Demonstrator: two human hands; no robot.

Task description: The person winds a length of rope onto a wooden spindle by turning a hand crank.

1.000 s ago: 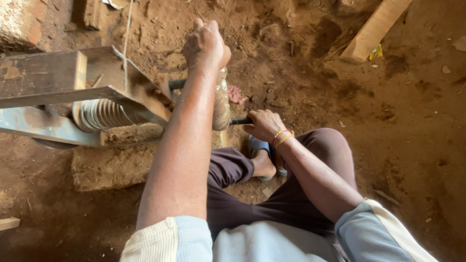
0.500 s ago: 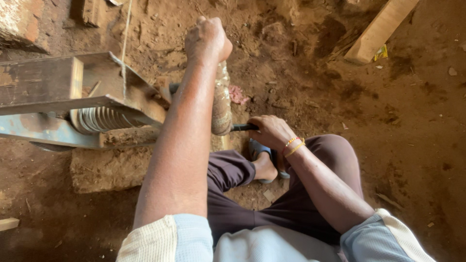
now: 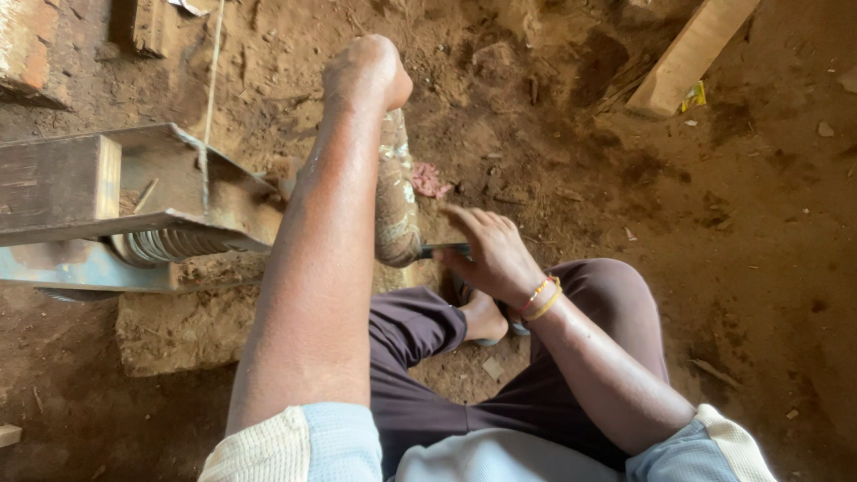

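Note:
My left hand point(image 3: 364, 73) is closed around the top of a thick, mud-caked wooden handle point(image 3: 395, 187) that stands upright in front of me. My right hand point(image 3: 486, 248) rests against a dark metal rod point(image 3: 439, 251) sticking out sideways from the bottom of that handle; its fingers are stretched out over the rod and only the thumb side touches it. The handle belongs to a wooden and metal machine frame point(image 3: 107, 192) on my left, with a ribbed metal spiral point(image 3: 165, 245) under it.
A rough mud block point(image 3: 178, 326) lies under the frame. My bent leg in dark trousers and a foot in a blue sandal point(image 3: 486, 321) sit below the rod. A wooden plank point(image 3: 687, 58) lies at the far right on the dirt floor. A string point(image 3: 210, 80) runs up from the frame.
My right hand has loosened from a closed grip on the rod to outstretched fingers. The view has shifted right, so the frame sits further left and my left hand tilts left.

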